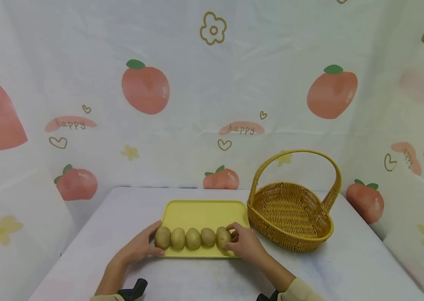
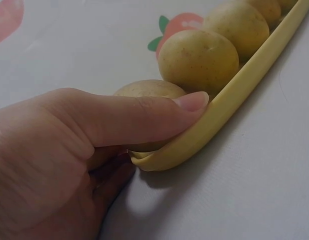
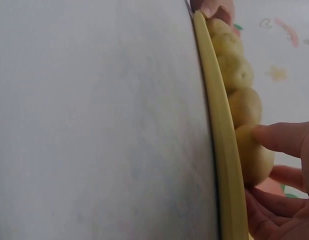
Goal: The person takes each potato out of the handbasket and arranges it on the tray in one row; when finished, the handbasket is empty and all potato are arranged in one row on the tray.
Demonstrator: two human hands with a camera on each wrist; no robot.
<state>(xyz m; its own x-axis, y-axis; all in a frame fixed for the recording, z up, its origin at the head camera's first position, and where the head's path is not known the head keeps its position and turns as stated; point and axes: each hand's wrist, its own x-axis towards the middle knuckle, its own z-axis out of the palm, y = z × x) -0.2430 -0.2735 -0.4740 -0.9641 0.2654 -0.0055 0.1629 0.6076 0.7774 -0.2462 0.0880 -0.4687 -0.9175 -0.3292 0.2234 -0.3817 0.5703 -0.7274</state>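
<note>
I see five small tan, speckled potatoes (image 1: 193,237) lined up in a touching row along the near edge of the flat yellow plastic tray (image 1: 202,211), low in the centre of the head frame. My left hand (image 1: 139,248) cups the leftmost potato (image 1: 162,236); the left wrist view shows the thumb (image 2: 144,117) curled over it and pressing down to the tray lip. My right hand (image 1: 246,243) curls round the rightmost potato (image 1: 223,236), its fingertips (image 3: 274,137) on the skin. So both hands are closed on the two ends of the row.

The woven yellow wicker basket with an arched handle (image 1: 290,213) sits just to the right of the tray, with nothing in it that I can see. I judge the lining-up as good as finished, with nothing moved to the basket yet. All of this rests on the white cloth-covered table (image 1: 347,267).
</note>
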